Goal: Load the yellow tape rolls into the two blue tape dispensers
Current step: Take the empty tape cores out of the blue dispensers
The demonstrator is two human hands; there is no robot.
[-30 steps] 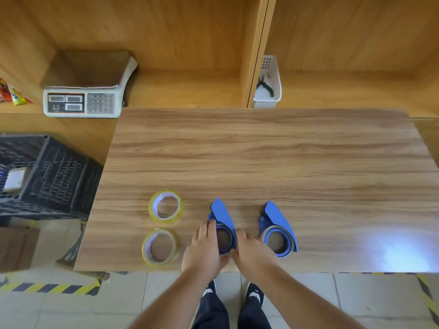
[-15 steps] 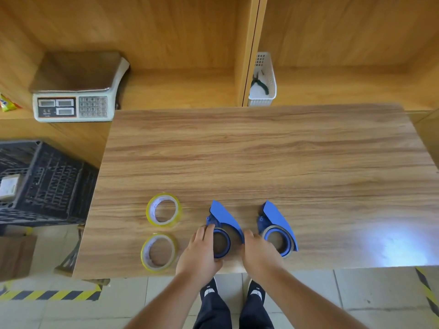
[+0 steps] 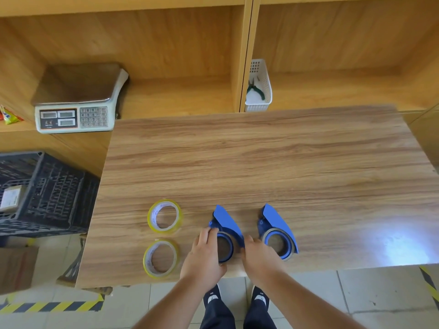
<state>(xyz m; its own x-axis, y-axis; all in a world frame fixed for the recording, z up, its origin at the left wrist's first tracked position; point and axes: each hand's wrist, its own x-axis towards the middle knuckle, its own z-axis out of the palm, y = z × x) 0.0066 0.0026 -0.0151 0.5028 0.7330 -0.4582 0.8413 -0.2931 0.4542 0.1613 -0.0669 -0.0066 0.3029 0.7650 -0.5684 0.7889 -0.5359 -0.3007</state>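
Observation:
Two blue tape dispensers lie near the table's front edge. The left dispenser (image 3: 225, 230) sits between my hands: my left hand (image 3: 205, 254) grips its left side and my right hand (image 3: 257, 256) holds its right side. The right dispenser (image 3: 276, 227) lies untouched just right of my right hand. Two yellow tape rolls lie flat to the left, the far roll (image 3: 164, 216) and the near roll (image 3: 161, 257) by the front edge.
The wooden table (image 3: 273, 167) stands against wooden shelves. On the left shelf stands a weighing scale (image 3: 76, 100); a white basket (image 3: 259, 87) with pliers sits at the shelf divider. A black crate (image 3: 40, 193) is left of the table.
My right hand has closed back in on the left dispenser after drawing slightly away. The view has tilted up a little. The rolls and the right dispenser have not moved.

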